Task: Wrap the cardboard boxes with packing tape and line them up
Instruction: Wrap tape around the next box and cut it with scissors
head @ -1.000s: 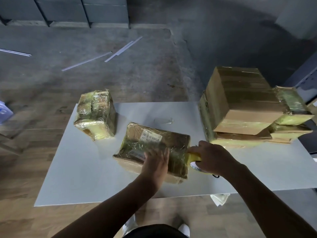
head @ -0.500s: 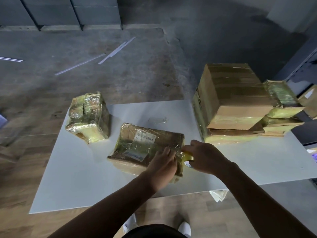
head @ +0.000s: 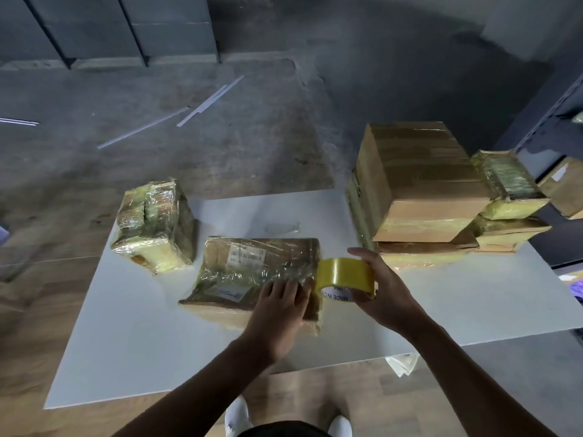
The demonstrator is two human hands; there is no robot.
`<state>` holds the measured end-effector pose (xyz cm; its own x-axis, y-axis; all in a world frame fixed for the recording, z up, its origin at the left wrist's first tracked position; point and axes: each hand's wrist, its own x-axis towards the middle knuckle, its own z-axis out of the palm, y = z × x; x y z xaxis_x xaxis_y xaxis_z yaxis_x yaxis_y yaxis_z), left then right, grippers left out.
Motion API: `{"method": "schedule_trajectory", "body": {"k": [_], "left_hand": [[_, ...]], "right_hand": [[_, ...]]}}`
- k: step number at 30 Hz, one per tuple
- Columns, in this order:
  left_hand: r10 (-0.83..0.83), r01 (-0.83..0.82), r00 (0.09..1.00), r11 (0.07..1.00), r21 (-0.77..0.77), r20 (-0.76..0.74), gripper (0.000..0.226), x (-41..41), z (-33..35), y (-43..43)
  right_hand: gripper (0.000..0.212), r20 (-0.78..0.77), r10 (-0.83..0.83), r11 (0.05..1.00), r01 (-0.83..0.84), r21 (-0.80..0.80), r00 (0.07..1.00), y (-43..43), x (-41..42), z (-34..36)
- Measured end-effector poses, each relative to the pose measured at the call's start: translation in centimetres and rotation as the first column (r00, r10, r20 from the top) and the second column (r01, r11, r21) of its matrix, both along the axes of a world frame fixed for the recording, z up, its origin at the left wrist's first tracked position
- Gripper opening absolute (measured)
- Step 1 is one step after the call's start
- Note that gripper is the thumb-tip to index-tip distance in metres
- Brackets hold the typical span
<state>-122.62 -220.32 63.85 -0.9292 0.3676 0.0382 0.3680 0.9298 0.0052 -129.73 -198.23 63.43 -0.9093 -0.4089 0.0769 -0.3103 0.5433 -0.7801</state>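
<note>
The white table (head: 142, 342) is the biggest thing here. It has lots of bare top along the near edge, on the left and on the right. A tall stack of boxes (head: 416, 184) fills its far right side. A flat box (head: 252, 266) lies in the middle, covered in shiny tape. A small wrapped box (head: 151, 222) sits at the far left edge, a little apart from the flat one.

The left hand (head: 277, 307) lies flat on the flat box's near right corner, fingers straight. The right hand (head: 389, 294) grips a yellow tape roll (head: 344, 274) right up against the box's right end. The roll's inside says "MADE IN C"; the rest is hidden. A white label (head: 247, 252) with a bar code is on the flat box, too blurry to read.
</note>
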Motion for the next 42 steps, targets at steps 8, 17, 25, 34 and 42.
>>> {"method": "schedule_trajectory", "body": {"k": [8,17,25,34,42], "left_hand": [[0.130,-0.132,0.991,0.976,0.174,0.026,0.080,0.3,1.7,-4.6],[0.264,-0.208,0.964,0.808,0.551,-0.023,0.068,0.2,2.0,-7.2],[0.258,-0.185,0.965,0.552,0.813,0.045,0.069,1.3,1.4,-9.1],[0.200,-0.125,0.969,0.903,0.412,-0.144,0.104,1.2,3.9,-12.3],[0.177,-0.146,0.975,0.966,0.213,-0.134,0.112,0.3,4.0,-11.5]], "right_hand": [[0.066,-0.155,0.182,0.979,-0.165,0.120,0.971,-2.8,-2.3,3.8],[0.055,-0.176,0.296,0.777,-0.130,0.616,0.939,-5.1,-3.2,4.9],[0.072,-0.124,0.252,0.930,-0.205,0.306,0.960,-5.5,-3.6,11.2],[0.050,-0.181,0.194,0.954,-0.142,0.262,0.964,-10.2,-1.3,11.3],[0.054,-0.126,0.316,0.916,-0.269,0.297,0.940,-12.1,-1.7,12.8]]}}
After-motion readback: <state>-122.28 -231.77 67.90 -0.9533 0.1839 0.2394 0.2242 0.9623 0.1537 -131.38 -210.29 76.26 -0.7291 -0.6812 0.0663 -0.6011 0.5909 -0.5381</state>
